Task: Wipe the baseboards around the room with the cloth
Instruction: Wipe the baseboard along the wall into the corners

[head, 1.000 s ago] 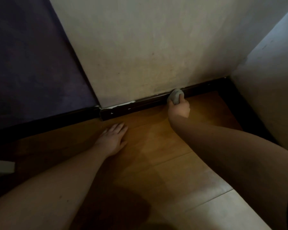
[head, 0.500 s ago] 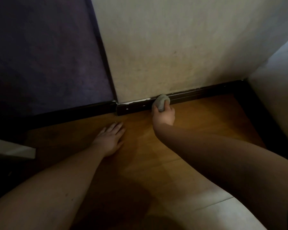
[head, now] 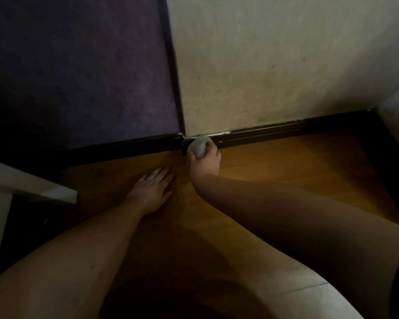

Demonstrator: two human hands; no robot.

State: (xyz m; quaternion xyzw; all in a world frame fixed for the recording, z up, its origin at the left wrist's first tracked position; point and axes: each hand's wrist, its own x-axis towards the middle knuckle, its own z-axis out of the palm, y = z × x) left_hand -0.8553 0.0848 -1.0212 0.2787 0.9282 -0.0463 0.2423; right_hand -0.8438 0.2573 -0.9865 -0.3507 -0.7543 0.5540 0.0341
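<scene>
Your right hand [head: 204, 156] grips the bunched cloth [head: 198, 146] and presses it against the dark baseboard [head: 274, 132], right at the outer corner where the pale wall [head: 274, 65] meets the purple wall [head: 78, 70]. Your left hand [head: 151, 188] lies flat on the wooden floor [head: 286, 162], fingers straight and spread, holding nothing and bracing your weight.

Risk points from this position:
- White chipped patches show along the top edge of the baseboard beside the cloth. Hard pressure there may catch the cloth and loosen more paint.
- The corner joint may snag the bunched cloth as you carry it round to the baseboard section [head: 124, 146] under the purple wall.
- That section lies in deep shadow, so you may miss dirt there.
- A pale furniture edge [head: 32, 187] projects near your left forearm; leaning left may bring contact.
</scene>
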